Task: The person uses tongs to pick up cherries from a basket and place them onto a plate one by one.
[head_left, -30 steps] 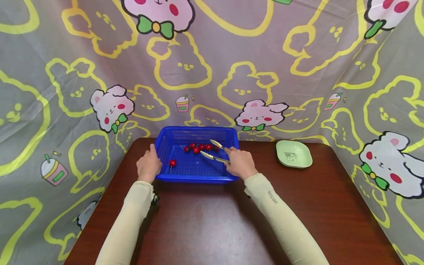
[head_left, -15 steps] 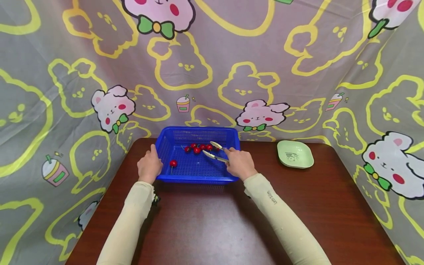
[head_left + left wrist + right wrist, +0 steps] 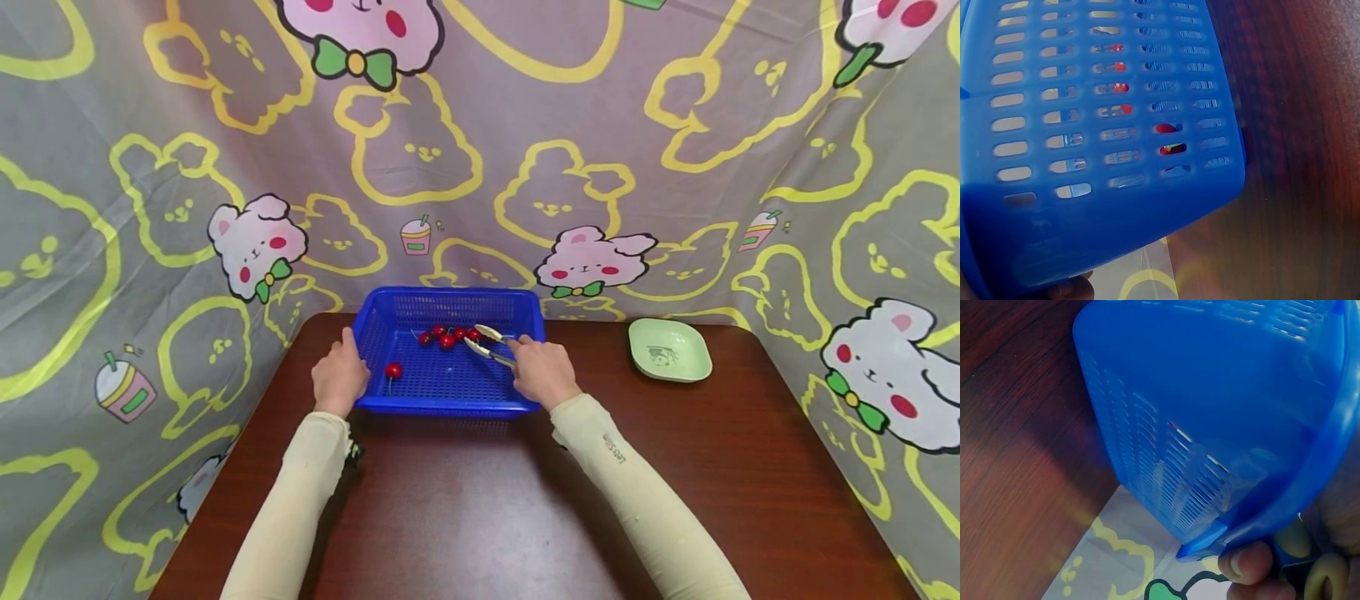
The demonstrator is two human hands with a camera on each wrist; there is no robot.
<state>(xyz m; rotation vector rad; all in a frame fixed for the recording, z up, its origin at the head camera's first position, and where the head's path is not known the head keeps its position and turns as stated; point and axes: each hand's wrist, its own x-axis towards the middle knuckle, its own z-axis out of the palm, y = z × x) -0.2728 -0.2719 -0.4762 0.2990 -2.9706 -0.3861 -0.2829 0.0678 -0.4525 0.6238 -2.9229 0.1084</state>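
A blue perforated plastic basket (image 3: 450, 406) sits at the back of the table, its left rim gripped by my left hand (image 3: 339, 375). Fingertips (image 3: 1075, 289) show under that rim in the left wrist view. My right hand (image 3: 545, 371) holds a pair of tongs (image 3: 501, 358) over the basket's right side. The tongs' two tips, slightly apart, reach the right end of a row of several red cherries (image 3: 447, 341); whether a cherry is between them is hard to tell. A single cherry (image 3: 393, 371) with its stem lies nearer the basket's front left.
A pale green dish (image 3: 670, 350) with a printed figure stands to the right of the basket. The dark brown wooden table (image 3: 450, 508) reaches back to a patterned grey curtain (image 3: 480, 150), which also hangs on both sides.
The tongs' tips have drawn closer together near the rightmost cherries. My left hand stays on the basket rim, and the basket keeps its place.
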